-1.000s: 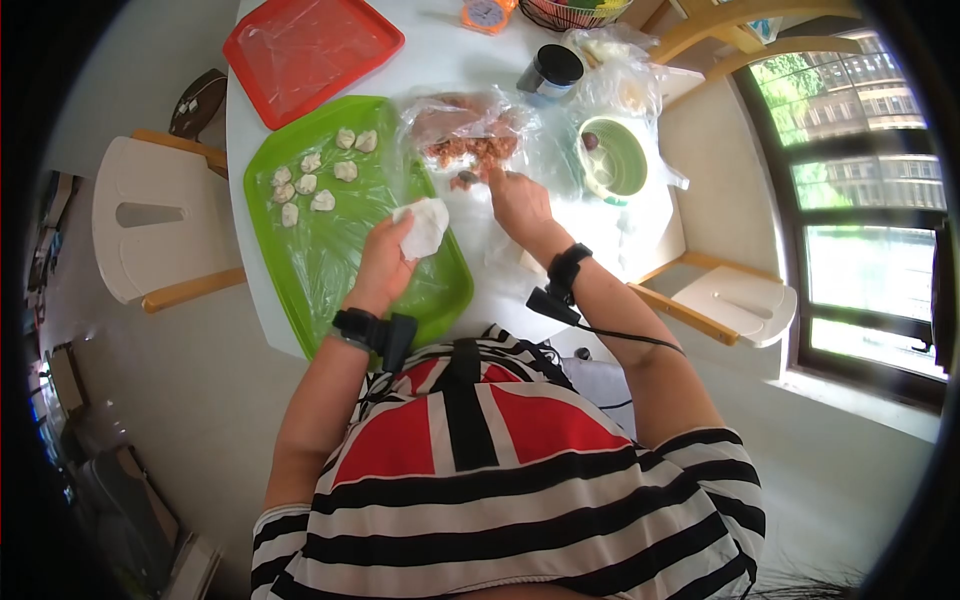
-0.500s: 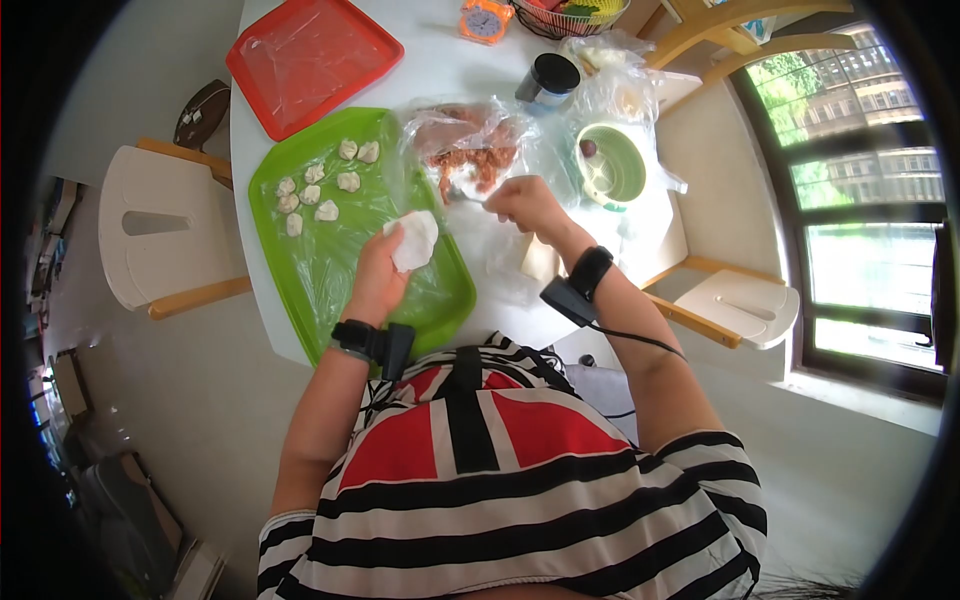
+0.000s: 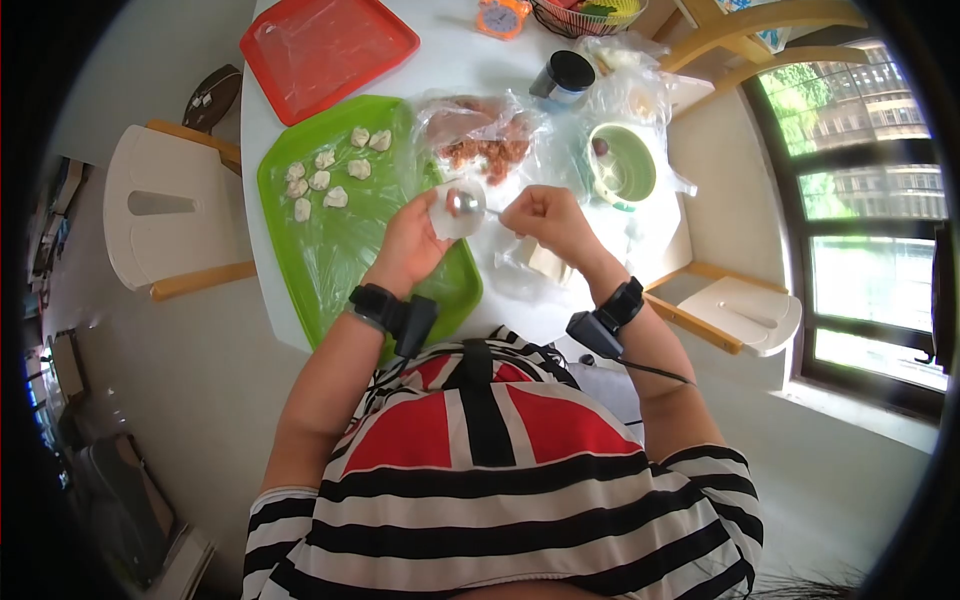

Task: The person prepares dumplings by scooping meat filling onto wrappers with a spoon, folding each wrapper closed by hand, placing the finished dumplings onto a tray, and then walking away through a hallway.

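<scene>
Over the right edge of the green tray (image 3: 300,270), my left hand (image 3: 411,240) holds a thin white wrapper (image 3: 447,222). My right hand (image 3: 548,222) is closed round the handle of a metal spoon (image 3: 468,203), whose bowl rests over the wrapper. A little reddish filling shows beside the spoon bowl. Several small white dumplings (image 3: 320,180) lie on the tray's plastic film. Just beyond my hands, reddish minced filling (image 3: 490,155) sits in a clear plastic bag.
A red tray (image 3: 325,55) lies at the back left. Behind the filling stand a black-lidded jar (image 3: 563,78), an orange clock (image 3: 501,17) and a wire basket (image 3: 588,16). A pale green container (image 3: 622,165) is at the right, near crumpled plastic bags.
The spoon has moved from the filling to the wrapper in my left hand. My left hand has shifted right, and both hands are now closer together.
</scene>
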Available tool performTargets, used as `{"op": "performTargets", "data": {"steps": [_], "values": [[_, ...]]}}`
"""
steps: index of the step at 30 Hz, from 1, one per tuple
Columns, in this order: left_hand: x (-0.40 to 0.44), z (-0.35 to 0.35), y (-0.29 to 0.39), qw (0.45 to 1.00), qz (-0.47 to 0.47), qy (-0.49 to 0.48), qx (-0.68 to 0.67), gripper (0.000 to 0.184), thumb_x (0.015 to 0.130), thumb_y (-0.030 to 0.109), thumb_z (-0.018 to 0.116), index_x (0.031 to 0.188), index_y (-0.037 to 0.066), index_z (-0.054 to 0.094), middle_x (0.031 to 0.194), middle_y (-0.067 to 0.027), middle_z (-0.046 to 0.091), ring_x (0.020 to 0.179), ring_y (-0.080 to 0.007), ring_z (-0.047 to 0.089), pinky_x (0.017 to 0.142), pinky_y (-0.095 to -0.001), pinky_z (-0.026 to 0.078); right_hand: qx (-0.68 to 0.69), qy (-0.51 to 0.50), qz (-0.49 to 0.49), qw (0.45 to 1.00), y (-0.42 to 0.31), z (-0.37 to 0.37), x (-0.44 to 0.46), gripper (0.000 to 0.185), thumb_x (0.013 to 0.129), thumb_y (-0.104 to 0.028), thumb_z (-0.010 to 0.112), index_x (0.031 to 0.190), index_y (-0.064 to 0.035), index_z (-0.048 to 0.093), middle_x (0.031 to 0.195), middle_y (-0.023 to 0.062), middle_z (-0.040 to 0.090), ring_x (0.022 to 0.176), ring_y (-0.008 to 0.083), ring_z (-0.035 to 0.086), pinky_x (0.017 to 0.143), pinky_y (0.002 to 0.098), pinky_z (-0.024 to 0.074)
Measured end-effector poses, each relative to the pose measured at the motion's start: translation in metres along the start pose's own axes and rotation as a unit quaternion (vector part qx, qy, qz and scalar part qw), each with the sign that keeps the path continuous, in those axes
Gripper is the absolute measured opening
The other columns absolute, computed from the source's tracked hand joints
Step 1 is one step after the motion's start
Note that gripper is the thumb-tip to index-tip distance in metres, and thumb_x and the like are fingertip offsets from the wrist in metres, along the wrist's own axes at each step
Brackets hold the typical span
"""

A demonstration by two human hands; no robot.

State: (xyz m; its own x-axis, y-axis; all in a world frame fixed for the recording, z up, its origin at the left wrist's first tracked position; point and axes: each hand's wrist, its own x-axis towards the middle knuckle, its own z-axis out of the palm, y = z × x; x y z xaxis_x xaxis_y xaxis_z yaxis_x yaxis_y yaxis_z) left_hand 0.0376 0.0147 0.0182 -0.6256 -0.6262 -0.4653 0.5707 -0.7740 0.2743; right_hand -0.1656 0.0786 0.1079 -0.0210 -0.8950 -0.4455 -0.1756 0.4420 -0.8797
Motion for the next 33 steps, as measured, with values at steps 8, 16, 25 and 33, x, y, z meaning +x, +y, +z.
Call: {"op": "performTargets", "data": {"steps": [8,16,25,33], "values": [[-0.012,0.007,0.0,1.0,-0.011,0.014,0.013,0.036,0.099,0.022,0.037,0.12,-0.005,0.048,0.114,-0.0144,0.059,0.105,-0.0242,0.058,0.096,-0.0408,0.044,-0.438,0.191,-0.323,0.817,0.017,0.01,-0.01,0.004,0.08,-0.008,0.061,0.079,-0.0061,0.058,0.069,0.007,0.058,0.066,0.0245,0.058,0.056,0.0341,0.0481],[-0.009,0.0,0.0,1.0,-0.018,0.013,-0.011,0.037,0.098,0.02,0.037,0.122,-0.006,0.049,0.114,-0.0143,0.06,0.106,-0.0248,0.058,0.096,-0.0387,0.045,-0.44,0.213,-0.41,0.77,0.008,0.014,-0.016,0.003,0.079,-0.009,0.062,0.079,-0.0093,0.059,0.071,0.0063,0.058,0.068,0.0241,0.059,0.056,0.035,0.0484],[-0.003,-0.013,-0.006,0.999,-0.017,-0.034,-0.02,0.041,0.1,0.025,0.035,0.125,-0.006,0.045,0.122,-0.0172,0.056,0.112,-0.0267,0.056,0.099,-0.0382,0.044,-0.344,0.246,-0.326,0.846,0.029,0.006,0.003,0.003,0.08,-0.01,0.062,0.08,-0.0078,0.06,0.075,0.011,0.061,0.068,0.0299,0.06,0.058,0.0379,0.0488],[-0.021,0.012,-0.001,0.998,-0.034,-0.037,0.028,0.039,0.097,0.025,0.043,0.124,-0.003,0.048,0.115,-0.0134,0.059,0.106,-0.0232,0.058,0.097,-0.0383,0.045,-0.443,0.195,-0.157,0.861,0.084,-0.045,0.065,0.009,0.081,-0.012,0.06,0.081,-0.0024,0.059,0.076,0.019,0.062,0.073,0.0383,0.059,0.065,0.0451,0.0475]]}}
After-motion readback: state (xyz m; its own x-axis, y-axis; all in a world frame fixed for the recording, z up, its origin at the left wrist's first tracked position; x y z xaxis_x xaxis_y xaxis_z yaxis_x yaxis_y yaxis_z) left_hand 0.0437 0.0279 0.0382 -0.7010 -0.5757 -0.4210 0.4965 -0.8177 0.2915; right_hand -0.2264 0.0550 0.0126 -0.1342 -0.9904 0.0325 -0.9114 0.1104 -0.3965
